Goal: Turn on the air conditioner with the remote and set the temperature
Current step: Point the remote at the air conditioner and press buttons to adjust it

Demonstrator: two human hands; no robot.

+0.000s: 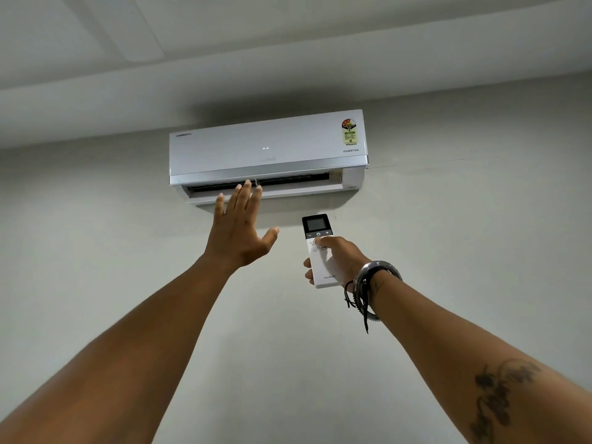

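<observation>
The air conditioner [268,155] hangs high on the wall [448,251]. Below its vent, the left hand [241,232] reaches up, fingers [245,195] spread. Lower right of it, the right hand [336,259] grips the remote [320,251], thumb on its buttons.

The air conditioner [268,152] has a smooth, glossy white plastic front panel with a faint sheen, edged along its lower rim by a brighter, silvery strip; a printed paper-like sticker [349,132] sits flat on its upper right corner. The remote [320,251] is smooth white plastic on its lower body, with a glossy black plastic top around a dull grey screen. The bangle [373,277] looks like polished metal, shiny and reflective, with black cord-like threads beside it. The wall [464,235] is matt, painted, evenly smooth.
</observation>
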